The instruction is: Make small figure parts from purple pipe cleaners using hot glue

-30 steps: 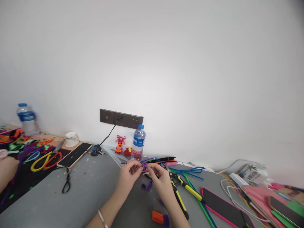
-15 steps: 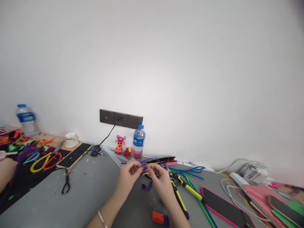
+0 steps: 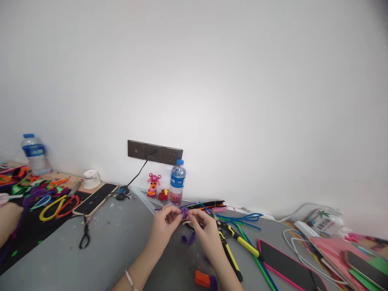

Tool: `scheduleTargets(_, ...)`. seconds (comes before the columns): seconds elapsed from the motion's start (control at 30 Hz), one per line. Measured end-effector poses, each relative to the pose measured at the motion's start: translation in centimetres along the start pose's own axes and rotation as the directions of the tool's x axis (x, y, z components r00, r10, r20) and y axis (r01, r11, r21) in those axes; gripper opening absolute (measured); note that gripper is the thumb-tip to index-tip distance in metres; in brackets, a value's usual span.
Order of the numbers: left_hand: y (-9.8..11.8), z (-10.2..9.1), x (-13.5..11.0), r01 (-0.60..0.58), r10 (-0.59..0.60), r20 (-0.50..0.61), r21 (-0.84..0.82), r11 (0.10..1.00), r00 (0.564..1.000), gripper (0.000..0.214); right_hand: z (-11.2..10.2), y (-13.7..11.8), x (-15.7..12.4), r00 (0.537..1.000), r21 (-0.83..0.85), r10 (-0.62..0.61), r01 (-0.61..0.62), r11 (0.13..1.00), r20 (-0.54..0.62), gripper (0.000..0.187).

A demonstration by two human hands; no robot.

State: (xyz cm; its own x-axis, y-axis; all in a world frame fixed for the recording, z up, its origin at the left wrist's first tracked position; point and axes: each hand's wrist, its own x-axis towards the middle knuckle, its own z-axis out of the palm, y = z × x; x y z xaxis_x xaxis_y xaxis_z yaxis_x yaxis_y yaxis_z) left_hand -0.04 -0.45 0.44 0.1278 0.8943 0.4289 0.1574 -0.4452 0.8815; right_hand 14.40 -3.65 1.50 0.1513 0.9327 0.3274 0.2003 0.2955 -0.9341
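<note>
Between my fingertips is a small purple pipe-cleaner piece, twisted into a little bundle. My left hand pinches it from the left, and my right hand grips its other side with thumb and forefinger. Fingers cover part of the piece. Below it on the grey table lie loose purple pipe-cleaner bits. An orange and purple pipe-cleaner bundle sits beside my right forearm. Yellow-and-black pliers rest just right of my right hand.
A water bottle stands behind my hands, near a pink and orange pipe-cleaner figure. Blue pipe cleaners and a pink-edged phone lie to the right. At left are yellow-handled scissors, another phone and a person's hand.
Both hands keep their pinch on the purple piece, almost still. The whole view has shifted very slightly.
</note>
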Motion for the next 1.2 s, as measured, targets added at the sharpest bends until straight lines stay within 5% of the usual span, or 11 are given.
scheduleTargets(1.2,-0.08,-0.03,-0.01,-0.02,0.021,-0.021,0.023,1.0,1.0,0.01,-0.05,0.34,0.12,1.0,0.017,-0.001,0.0,1.0,0.01,0.041)
